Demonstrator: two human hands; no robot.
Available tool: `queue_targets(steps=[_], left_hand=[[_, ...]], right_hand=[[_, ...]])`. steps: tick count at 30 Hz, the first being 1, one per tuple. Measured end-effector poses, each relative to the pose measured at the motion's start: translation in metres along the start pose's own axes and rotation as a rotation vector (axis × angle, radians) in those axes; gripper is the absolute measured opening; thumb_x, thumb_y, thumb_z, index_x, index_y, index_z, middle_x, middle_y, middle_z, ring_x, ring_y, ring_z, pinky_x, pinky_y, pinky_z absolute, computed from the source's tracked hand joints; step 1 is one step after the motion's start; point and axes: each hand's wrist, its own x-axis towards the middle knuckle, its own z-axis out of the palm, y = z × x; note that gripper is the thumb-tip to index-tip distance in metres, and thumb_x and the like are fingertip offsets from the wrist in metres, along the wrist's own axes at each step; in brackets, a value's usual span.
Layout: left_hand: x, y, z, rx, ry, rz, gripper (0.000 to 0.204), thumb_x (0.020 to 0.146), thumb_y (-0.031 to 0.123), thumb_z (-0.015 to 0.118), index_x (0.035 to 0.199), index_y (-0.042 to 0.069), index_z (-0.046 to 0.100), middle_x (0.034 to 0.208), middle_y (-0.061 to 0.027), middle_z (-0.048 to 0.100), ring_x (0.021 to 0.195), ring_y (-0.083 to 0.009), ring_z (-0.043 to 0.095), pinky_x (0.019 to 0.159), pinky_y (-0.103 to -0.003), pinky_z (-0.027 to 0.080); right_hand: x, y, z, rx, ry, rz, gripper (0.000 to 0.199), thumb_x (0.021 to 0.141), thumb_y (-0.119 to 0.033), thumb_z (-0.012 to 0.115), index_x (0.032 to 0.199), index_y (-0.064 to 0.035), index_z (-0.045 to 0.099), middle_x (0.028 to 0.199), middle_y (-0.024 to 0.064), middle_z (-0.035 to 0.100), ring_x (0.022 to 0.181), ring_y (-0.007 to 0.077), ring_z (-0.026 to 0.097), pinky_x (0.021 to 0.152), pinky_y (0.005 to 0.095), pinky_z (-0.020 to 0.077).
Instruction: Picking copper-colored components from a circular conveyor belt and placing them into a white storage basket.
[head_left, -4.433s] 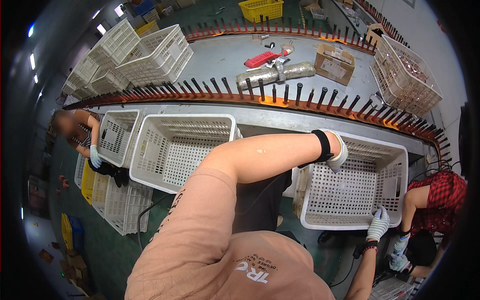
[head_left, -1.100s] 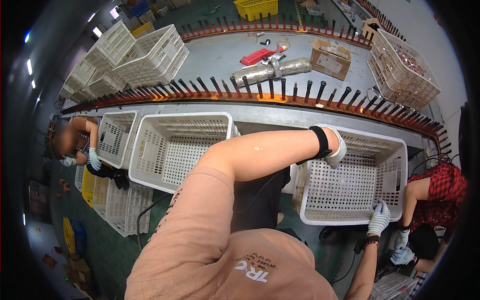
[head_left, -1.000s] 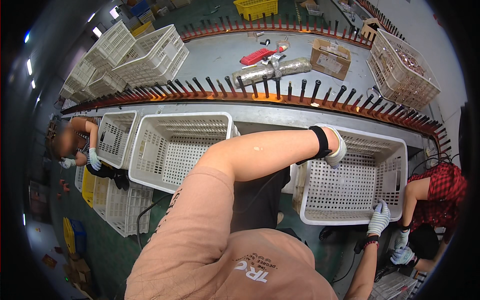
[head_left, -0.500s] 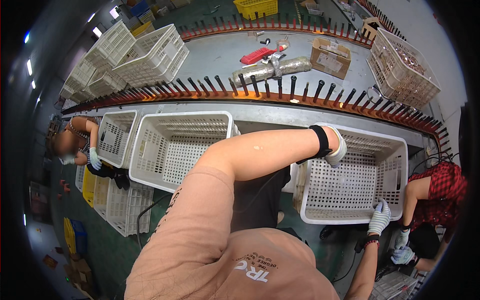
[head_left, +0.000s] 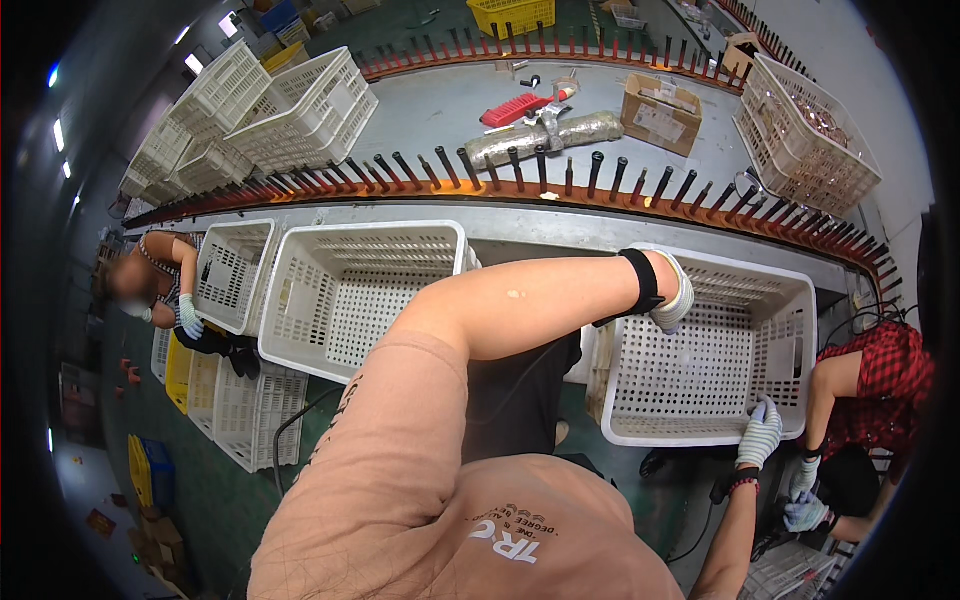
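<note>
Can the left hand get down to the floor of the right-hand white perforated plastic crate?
Probably yes: the left hand rests on the white perforated plastic crate at its far rim, and the open interior below looks empty.

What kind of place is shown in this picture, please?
Probably a factory or workshop floor. A long curved orange rack of dark pegs runs past white perforated plastic crates, more crates are stacked behind, and people in work gloves stand at the line.
</note>
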Motion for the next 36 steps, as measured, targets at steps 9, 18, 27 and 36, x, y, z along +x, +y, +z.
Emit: queue_targets(steps=[9,18,27,36], left_hand=[[0.002,-0.001,0.000,0.012,0.003,0.015,0.050,0.095,0.044,0.060,0.123,0.005,0.073,0.124,-0.0167,0.072,0.115,-0.0362,0.068,0.097,-0.047,0.053],[-0.001,0.003,-0.003,0.018,-0.010,0.001,0.050,0.095,0.043,0.060,0.125,0.005,0.072,0.125,-0.0161,0.072,0.115,-0.0358,0.068,0.097,-0.047,0.053],[0.002,0.001,0.000,0.011,-0.011,0.005,0.051,0.095,0.043,0.060,0.125,0.005,0.072,0.125,-0.0162,0.072,0.116,-0.0354,0.068,0.098,-0.047,0.053],[-0.002,0.003,-0.002,0.004,-0.020,-0.021,0.050,0.096,0.044,0.059,0.125,0.005,0.072,0.125,-0.0159,0.072,0.116,-0.0355,0.068,0.098,-0.047,0.053]], right_hand=[[-0.002,-0.006,-0.003,-0.026,0.008,-0.014,0.023,0.101,-0.017,0.057,0.112,-0.0080,0.076,0.085,0.0102,0.072,0.080,0.0230,0.066,0.080,0.0397,0.0522],[-0.003,-0.002,-0.002,-0.059,0.013,-0.028,0.023,0.101,-0.017,0.058,0.112,-0.0091,0.076,0.085,0.0102,0.072,0.081,0.0240,0.066,0.081,0.0404,0.0520],[-0.002,0.002,0.001,-0.043,0.032,-0.023,0.022,0.100,-0.015,0.059,0.111,-0.0095,0.077,0.084,0.0107,0.071,0.081,0.0241,0.066,0.080,0.0403,0.0529],[-0.003,-0.002,-0.001,-0.013,0.018,-0.017,0.022,0.100,-0.016,0.058,0.111,-0.0081,0.076,0.086,0.0112,0.072,0.080,0.0237,0.067,0.079,0.0399,0.0535]])
